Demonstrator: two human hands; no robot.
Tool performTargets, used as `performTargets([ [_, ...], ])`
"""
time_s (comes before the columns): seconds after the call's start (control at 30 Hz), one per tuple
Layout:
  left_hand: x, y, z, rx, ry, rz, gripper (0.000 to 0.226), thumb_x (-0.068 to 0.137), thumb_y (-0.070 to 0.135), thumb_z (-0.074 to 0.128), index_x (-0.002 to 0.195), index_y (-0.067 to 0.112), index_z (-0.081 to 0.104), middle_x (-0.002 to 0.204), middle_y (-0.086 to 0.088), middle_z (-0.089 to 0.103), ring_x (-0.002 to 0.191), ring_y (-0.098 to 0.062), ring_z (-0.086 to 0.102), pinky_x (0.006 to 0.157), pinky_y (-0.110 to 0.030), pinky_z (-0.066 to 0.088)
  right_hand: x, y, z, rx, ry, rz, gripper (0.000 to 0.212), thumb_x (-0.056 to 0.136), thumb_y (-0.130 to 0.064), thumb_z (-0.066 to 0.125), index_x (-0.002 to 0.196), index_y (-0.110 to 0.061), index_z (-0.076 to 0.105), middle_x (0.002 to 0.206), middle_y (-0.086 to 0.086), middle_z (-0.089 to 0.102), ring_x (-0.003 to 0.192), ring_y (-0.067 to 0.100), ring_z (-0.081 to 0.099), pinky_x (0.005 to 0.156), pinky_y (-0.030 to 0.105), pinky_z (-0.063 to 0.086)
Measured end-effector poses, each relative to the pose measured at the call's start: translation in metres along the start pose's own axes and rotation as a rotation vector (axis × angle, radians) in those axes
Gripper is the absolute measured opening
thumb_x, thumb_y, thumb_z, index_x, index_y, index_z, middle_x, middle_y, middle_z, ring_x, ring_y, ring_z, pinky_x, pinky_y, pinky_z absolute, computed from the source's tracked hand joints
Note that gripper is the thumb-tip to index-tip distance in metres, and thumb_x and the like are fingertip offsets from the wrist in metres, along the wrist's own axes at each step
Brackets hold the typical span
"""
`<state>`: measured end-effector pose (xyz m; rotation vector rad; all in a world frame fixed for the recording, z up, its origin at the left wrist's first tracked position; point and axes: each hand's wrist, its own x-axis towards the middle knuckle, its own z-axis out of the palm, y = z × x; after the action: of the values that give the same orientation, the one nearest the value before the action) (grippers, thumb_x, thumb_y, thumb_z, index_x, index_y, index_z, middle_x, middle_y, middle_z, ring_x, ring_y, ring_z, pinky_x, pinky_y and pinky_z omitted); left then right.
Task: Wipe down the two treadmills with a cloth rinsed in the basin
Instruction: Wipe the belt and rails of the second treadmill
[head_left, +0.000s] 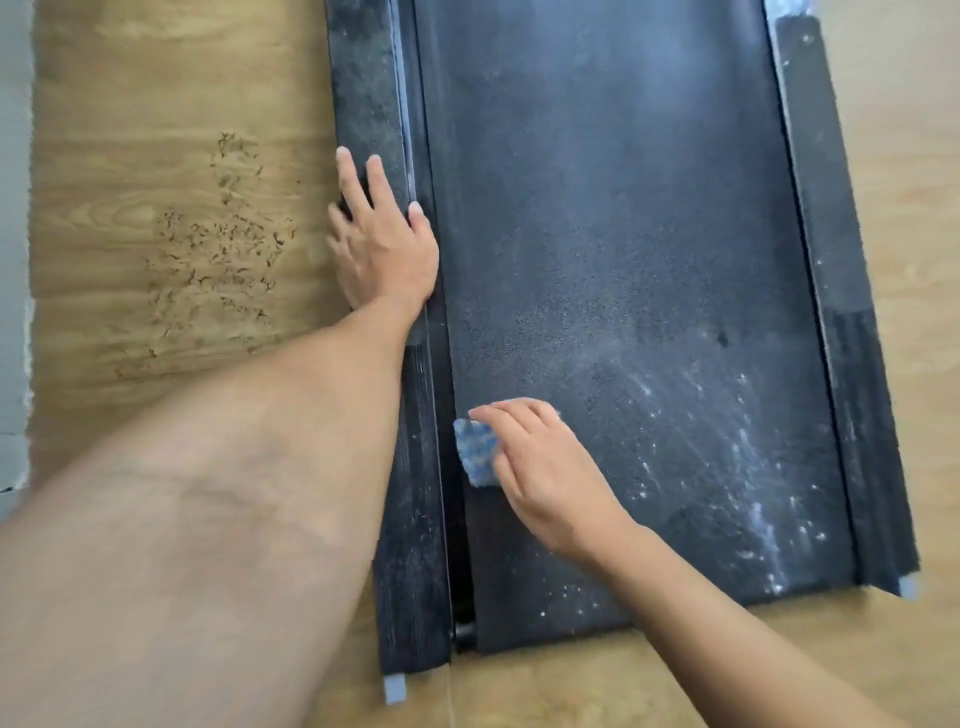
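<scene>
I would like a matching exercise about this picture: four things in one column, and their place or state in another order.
1 left hand
2 right hand
3 cloth
4 white dust

a blue, on the belt
b scattered on the belt's near right part
c flat on the left side rail
d holds the cloth

Pairs: 1-c, 2-d, 3-a, 4-b

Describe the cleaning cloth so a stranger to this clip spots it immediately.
Find the dark treadmill belt filling the frame's middle. Near its left edge, low down, the right hand pinches a small cloth. It is the only blue-and-white mottled thing there.
</scene>
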<state>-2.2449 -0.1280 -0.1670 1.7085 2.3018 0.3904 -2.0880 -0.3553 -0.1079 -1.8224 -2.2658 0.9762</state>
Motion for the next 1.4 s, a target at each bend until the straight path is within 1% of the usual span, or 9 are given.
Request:
performTargets([
  [0.17, -0.055, -0.034, -0.028, -0.083, -0.016, 0.031, 0.065, 0.106, 0.036, 0.044, 0.165, 0.016, 0.026, 0.176, -0.006, 0.015, 0.140, -0.039, 0.046, 0.110, -0.053, 0.041, -0.001, 0.001, 0.006, -0.129, -0.027, 0.040, 0.043, 0.097, -0.015, 0.055, 0.138, -0.024, 0.057, 0.129, -0.002, 0.055, 0.118, 0.029, 0.047, 0.100, 0.046, 0.041],
  [0.37, -0.125, -0.053, -0.009, 0.021, 0.008, -0.099, 0.070, 0.109, 0.049, 0.027, 0.169, 0.016, 0.012, 0.136, -0.016, 0.058, 0.117, -0.039, 0.057, 0.094, -0.056, 0.046, 0.014, 0.003, -0.031, 0.214, -0.042, 0.027, 0.012, 0.086, -0.014, 0.066, 0.089, -0.024, 0.059, 0.097, -0.010, 0.053, 0.088, 0.010, 0.054, 0.076, 0.033, 0.048],
  [0.53, -0.130, -0.047, -0.017, 0.017, -0.013, -0.105, 0.068, 0.111, 0.046, 0.031, 0.169, 0.016, 0.011, 0.129, -0.015, 0.059, 0.110, -0.038, 0.058, 0.091, -0.054, 0.046, 0.029, -0.008, -0.078, 1.217, -0.086, 0.264, 0.011, 0.082, -0.015, 0.070, 0.087, -0.014, 0.061, 0.091, 0.008, 0.066, 0.089, 0.023, 0.060, 0.081, 0.041, 0.043],
  [0.83, -0.133, -0.050, -0.018, -0.024, -0.033, -0.139, 0.068, 0.111, 0.048, 0.028, 0.169, 0.019, 0.009, 0.127, -0.013, 0.059, 0.110, -0.036, 0.058, 0.090, -0.054, 0.046, 0.046, 0.003, -0.102, 0.629, 0.144, 0.328, 0.014, 0.097, -0.021, 0.054, 0.092, -0.013, 0.043, 0.088, -0.001, 0.063, 0.070, 0.012, 0.046, 0.065, 0.035, 0.039],
  [0.93, -0.131, -0.048, -0.019, -0.024, -0.030, -0.141, 0.068, 0.110, 0.048, 0.028, 0.169, 0.019, 0.010, 0.126, -0.013, 0.060, 0.108, -0.036, 0.059, 0.088, -0.053, 0.047, 0.077, 0.001, -0.111, 0.422, 0.242, 0.074, 0.013, 0.097, -0.012, 0.048, 0.096, -0.014, 0.035, 0.148, 0.001, 0.059, 0.119, 0.020, 0.060, 0.090, 0.037, 0.046],
  [1.03, -0.130, -0.047, -0.019, -0.039, -0.033, -0.155, 0.068, 0.110, 0.049, 0.030, 0.169, 0.020, 0.011, 0.127, -0.013, 0.059, 0.111, -0.035, 0.059, 0.088, -0.052, 0.047, 0.108, 0.014, -0.078, -0.040, 0.027, -0.196, 0.016, 0.084, -0.013, 0.051, 0.098, -0.014, 0.044, 0.166, 0.016, 0.034, 0.158, 0.034, 0.023, 0.126, 0.052, 0.022],
  [1.1, -0.131, -0.048, -0.020, -0.055, -0.037, -0.156, 0.068, 0.110, 0.049, 0.030, 0.169, 0.021, 0.011, 0.128, -0.012, 0.059, 0.113, -0.035, 0.059, 0.087, -0.052, 0.048, 0.107, 0.020, -0.051, -0.204, -0.141, -0.170, 0.026, 0.076, -0.026, 0.049, 0.099, -0.015, 0.042, 0.173, 0.020, 0.013, 0.162, 0.036, 0.002, 0.128, 0.058, 0.010],
  [1.23, -0.130, -0.049, -0.020, -0.066, -0.037, -0.162, 0.069, 0.110, 0.050, 0.031, 0.169, 0.021, 0.012, 0.125, -0.012, 0.058, 0.112, -0.034, 0.060, 0.083, -0.051, 0.049, 0.094, 0.009, -0.036, -0.078, 0.151, -0.119, 0.056, 0.079, -0.024, 0.050, 0.133, -0.010, 0.043, 0.174, 0.020, -0.004, 0.161, 0.035, -0.013, 0.130, 0.055, 0.001],
  [1.4, -0.132, -0.049, -0.021, -0.095, -0.029, -0.165, 0.068, 0.109, 0.050, 0.032, 0.169, 0.022, 0.013, 0.127, -0.012, 0.059, 0.113, -0.034, 0.060, 0.085, -0.051, 0.050, 0.110, 0.006, 0.001, -0.188, 0.123, 0.041, 0.081, 0.107, -0.048, 0.037, 0.166, -0.004, 0.004, 0.173, 0.019, -0.012, 0.160, 0.032, -0.016, 0.131, 0.050, 0.001],
])
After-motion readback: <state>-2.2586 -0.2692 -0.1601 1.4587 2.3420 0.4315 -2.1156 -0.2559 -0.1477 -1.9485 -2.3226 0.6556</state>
